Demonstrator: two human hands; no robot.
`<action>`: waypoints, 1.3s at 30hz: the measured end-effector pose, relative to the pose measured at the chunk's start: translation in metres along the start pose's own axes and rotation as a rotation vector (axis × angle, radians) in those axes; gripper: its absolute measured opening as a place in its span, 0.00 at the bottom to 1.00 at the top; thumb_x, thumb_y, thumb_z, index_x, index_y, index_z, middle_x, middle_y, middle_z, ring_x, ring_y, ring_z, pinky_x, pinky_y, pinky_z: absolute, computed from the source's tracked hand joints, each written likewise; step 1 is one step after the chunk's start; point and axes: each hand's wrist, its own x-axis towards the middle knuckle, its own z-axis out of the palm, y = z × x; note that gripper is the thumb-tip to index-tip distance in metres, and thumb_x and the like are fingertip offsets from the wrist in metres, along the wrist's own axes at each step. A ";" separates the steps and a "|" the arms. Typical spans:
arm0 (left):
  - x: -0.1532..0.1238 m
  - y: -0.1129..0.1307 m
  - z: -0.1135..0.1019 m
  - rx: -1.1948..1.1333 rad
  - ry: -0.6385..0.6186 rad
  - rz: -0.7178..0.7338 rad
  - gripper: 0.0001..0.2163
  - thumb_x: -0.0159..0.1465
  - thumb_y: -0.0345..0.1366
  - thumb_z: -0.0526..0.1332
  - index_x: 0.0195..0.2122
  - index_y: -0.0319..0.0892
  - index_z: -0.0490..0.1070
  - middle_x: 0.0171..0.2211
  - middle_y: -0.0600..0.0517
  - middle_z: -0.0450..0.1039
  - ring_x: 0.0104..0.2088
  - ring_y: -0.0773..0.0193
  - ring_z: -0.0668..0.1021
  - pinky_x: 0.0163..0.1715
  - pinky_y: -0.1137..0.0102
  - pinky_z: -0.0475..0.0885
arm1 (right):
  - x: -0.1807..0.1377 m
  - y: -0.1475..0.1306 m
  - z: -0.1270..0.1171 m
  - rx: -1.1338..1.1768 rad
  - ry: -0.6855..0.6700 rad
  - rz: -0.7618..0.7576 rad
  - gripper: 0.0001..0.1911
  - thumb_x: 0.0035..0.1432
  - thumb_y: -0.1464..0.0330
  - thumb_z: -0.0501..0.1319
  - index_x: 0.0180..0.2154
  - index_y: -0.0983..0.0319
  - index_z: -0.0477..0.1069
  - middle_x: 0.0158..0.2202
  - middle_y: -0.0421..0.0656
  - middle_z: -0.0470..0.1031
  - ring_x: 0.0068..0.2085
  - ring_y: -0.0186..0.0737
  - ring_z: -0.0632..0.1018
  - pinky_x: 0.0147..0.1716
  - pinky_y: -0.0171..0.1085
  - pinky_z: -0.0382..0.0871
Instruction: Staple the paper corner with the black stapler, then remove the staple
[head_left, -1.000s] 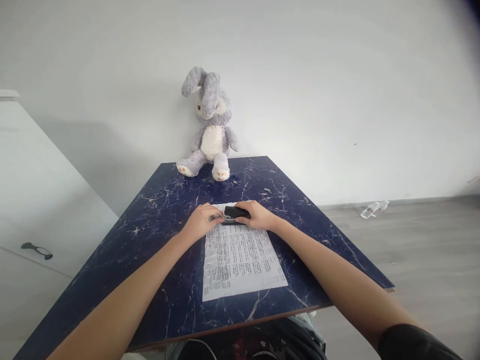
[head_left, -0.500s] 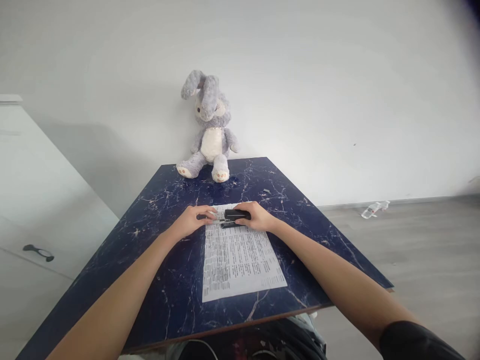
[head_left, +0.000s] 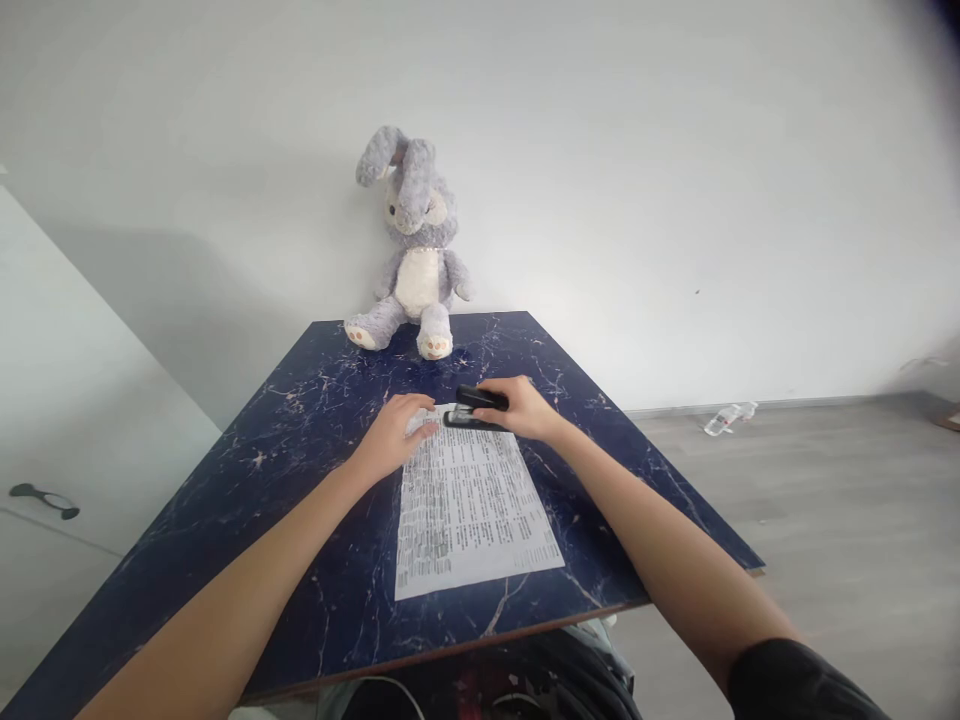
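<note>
A black stapler (head_left: 477, 418) is in my right hand (head_left: 520, 406), with my fingers wrapped round its rear end. Its top arm stands apart from its base, jaws pointing left, over the far edge of a printed sheet of paper (head_left: 480, 510). My left hand (head_left: 397, 432) rests by the sheet's far left corner, thumb and fingers spread, just left of the stapler's front end. Nothing shows between those fingers.
The sheet lies on a dark blue marbled table (head_left: 337, 580). A grey plush rabbit (head_left: 418, 280) sits at the table's far end against the wall. To the left stands a white cabinet (head_left: 67, 400); a clear plastic bottle (head_left: 727, 418) lies on the floor at right.
My left hand has let go of the stapler's front part and its fingers have opened. The stapler, in my right hand, has shifted slightly away from me, its extended inner part no longer showing.
</note>
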 end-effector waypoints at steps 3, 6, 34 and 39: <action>-0.003 -0.004 0.002 0.102 -0.245 0.099 0.18 0.72 0.49 0.57 0.59 0.51 0.71 0.70 0.47 0.61 0.70 0.45 0.61 0.68 0.43 0.53 | -0.006 0.021 -0.032 -0.150 0.013 0.135 0.10 0.59 0.65 0.66 0.41 0.63 0.79 0.34 0.43 0.80 0.32 0.40 0.76 0.33 0.37 0.63; -0.003 -0.010 0.000 0.166 -0.280 0.102 0.15 0.72 0.48 0.56 0.50 0.49 0.77 0.66 0.46 0.65 0.69 0.43 0.63 0.68 0.39 0.50 | -0.013 0.044 -0.055 -0.256 -0.013 0.218 0.10 0.57 0.65 0.67 0.39 0.63 0.79 0.33 0.44 0.79 0.33 0.42 0.76 0.33 0.38 0.62; -0.009 0.008 0.012 0.083 -0.363 0.231 0.15 0.74 0.39 0.54 0.60 0.55 0.70 0.72 0.53 0.56 0.72 0.51 0.59 0.72 0.48 0.42 | -0.009 0.012 -0.025 0.122 -0.538 -0.050 0.20 0.58 0.61 0.69 0.51 0.61 0.80 0.42 0.44 0.82 0.39 0.45 0.79 0.39 0.41 0.71; -0.008 0.005 0.007 0.120 -0.284 0.215 0.12 0.74 0.39 0.53 0.55 0.49 0.71 0.70 0.48 0.59 0.68 0.48 0.64 0.68 0.48 0.54 | -0.009 0.016 -0.026 0.062 -0.464 -0.022 0.16 0.59 0.62 0.68 0.48 0.61 0.80 0.40 0.42 0.81 0.37 0.43 0.79 0.37 0.39 0.69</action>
